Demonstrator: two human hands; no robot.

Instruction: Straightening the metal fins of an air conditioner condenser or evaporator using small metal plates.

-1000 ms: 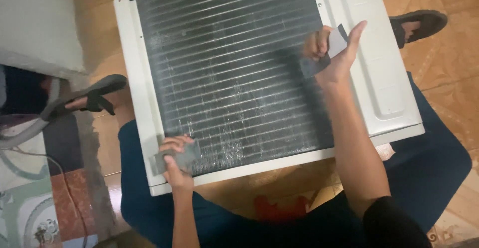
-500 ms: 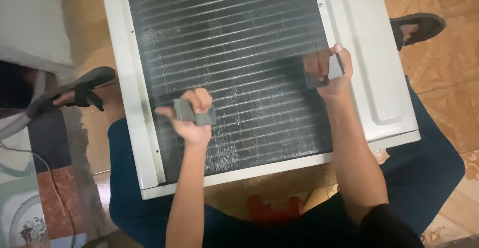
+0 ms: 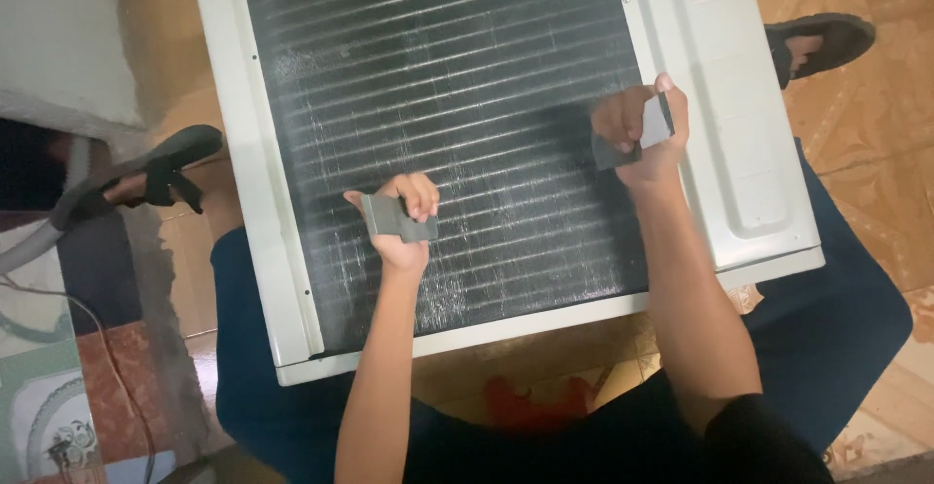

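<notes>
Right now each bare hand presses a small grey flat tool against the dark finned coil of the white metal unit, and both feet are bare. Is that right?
Not quite: the feet are not bare. The head view shows a dark sandal on one foot and another dark sandal on the other. The rest holds: the left hand and right hand each press a small grey flat tool on the finned coil.

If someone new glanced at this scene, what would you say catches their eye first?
First is the big white air-conditioner unit lying across the person's lap, its dark finned coil filling the middle of the view. Next are the hands on that coil: the left hand grips a small grey comb near the centre, and the right hand holds a second grey tool at the coil's right edge. Sandalled feet show at both sides on the tiled floor.
</notes>
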